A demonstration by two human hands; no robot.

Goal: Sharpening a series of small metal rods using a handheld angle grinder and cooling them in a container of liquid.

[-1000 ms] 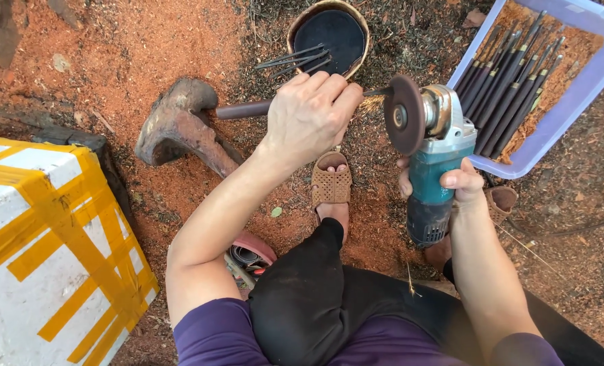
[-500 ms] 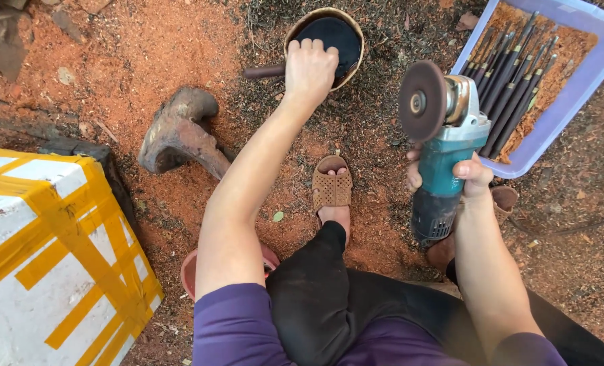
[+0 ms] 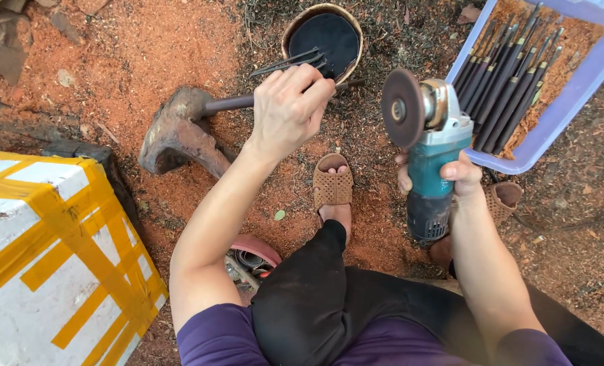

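My left hand (image 3: 290, 108) grips a dark metal rod (image 3: 227, 104) that lies across the ground, one end over a rusty anvil-shaped block (image 3: 177, 135), the other toward a round bowl of black liquid (image 3: 326, 37). Several thin rods (image 3: 290, 62) rest in that bowl. My right hand (image 3: 444, 177) holds a teal angle grinder (image 3: 427, 152) upright, its round disc (image 3: 402, 108) facing left, close to the rod's far end.
A lilac plastic tray (image 3: 559, 108) with several dark rods stands at the upper right. A white box with yellow tape (image 3: 44, 257) sits at the left. My sandalled foot (image 3: 332, 186) rests on red sawdust-covered ground (image 3: 146, 47).
My left hand has come back from the bowl with a rod and now holds it nearer the grinder. The grinder has stayed roughly in place.
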